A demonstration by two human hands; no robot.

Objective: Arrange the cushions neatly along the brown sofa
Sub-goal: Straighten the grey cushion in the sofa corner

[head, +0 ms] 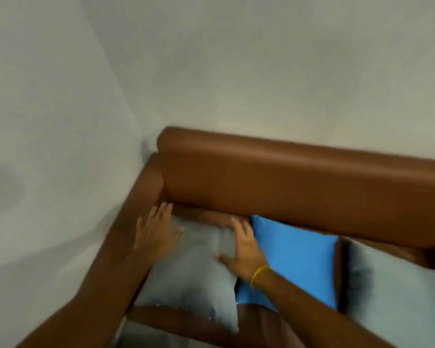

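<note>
Head view looks down into the corner of the brown sofa [299, 177], where its armrest meets the backrest against a pale wall [236, 59]. Both hands lie flat on the grey cushion [194, 270] at the armrest end — the left hand [156, 234] spread open on its upper left corner beside the armrest, the right hand [244, 247] open with fingers splayed on its upper right edge, a yellow band [259, 275] at the wrist. Neither hand is gripping; they seem to be pressing or patting.

The step in hand looks like seating this end cushion into the corner. It lies rather flat and tilted on the seat, its top edge short of the backrest, so the next move probably calls for pushing it back and standing it up against the backrest, square with the armrest.

Just to the right, the blue cushion [291, 264] leans against the backrest; its left edge touches or slightly tucks under the grey one, though the right forearm crosses that seam and hides part of it. Beyond a narrow strip of brown seat sits a second grey cushion [397, 292], cut off by the frame edge.

What could get in the way — the blue cushion crowds the grey one's right side, so shoving the grey cushion may nudge the blue one askew. The picture is motion-blurred, so fine creases cannot be read.
</note>
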